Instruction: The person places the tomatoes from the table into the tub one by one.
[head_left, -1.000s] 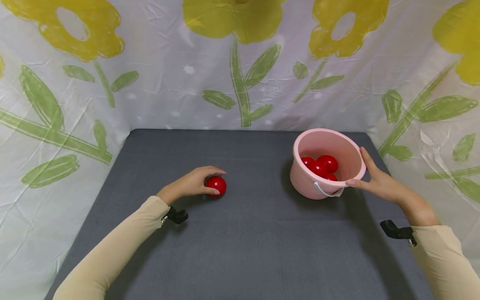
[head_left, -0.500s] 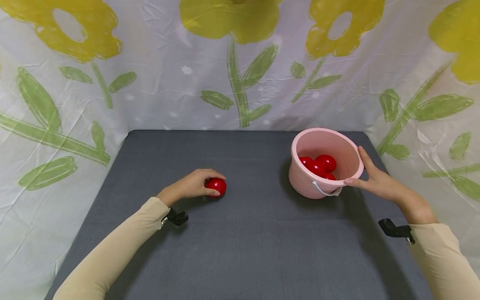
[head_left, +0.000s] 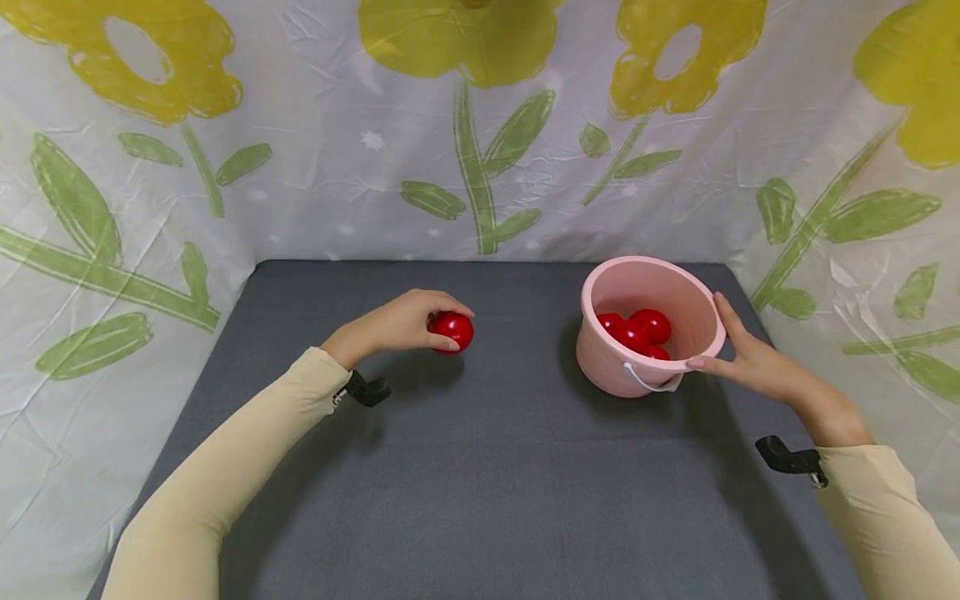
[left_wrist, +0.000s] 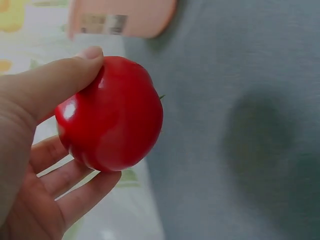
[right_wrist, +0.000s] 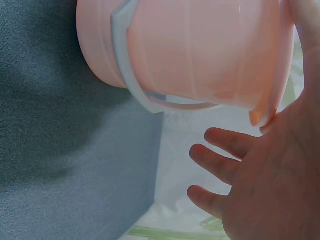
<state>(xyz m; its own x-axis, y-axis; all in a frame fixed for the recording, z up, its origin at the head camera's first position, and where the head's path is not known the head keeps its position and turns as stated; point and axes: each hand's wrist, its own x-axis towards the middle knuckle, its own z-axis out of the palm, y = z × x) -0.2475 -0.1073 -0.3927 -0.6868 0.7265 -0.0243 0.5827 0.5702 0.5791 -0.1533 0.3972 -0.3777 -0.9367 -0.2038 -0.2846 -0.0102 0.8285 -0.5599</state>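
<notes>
My left hand grips a shiny red tomato over the left-middle of the table, its shadow lying apart below. In the left wrist view a green stem tip pokes from the tomato, with thumb and fingers around it. A pink bucket stands at the back right, and several red tomatoes lie inside. My right hand holds the bucket's right rim between thumb and forefinger. In the right wrist view its other fingers stick out free of the bucket.
A dark grey cloth covers the table. White sheeting with yellow flowers and green leaves hangs behind and at both sides. The bucket's white handle hangs down at its front.
My left hand has closed its fingers on the tomato, then raised it off the table, moving away from me and slightly right. My right hand stays on the bucket's rim.
</notes>
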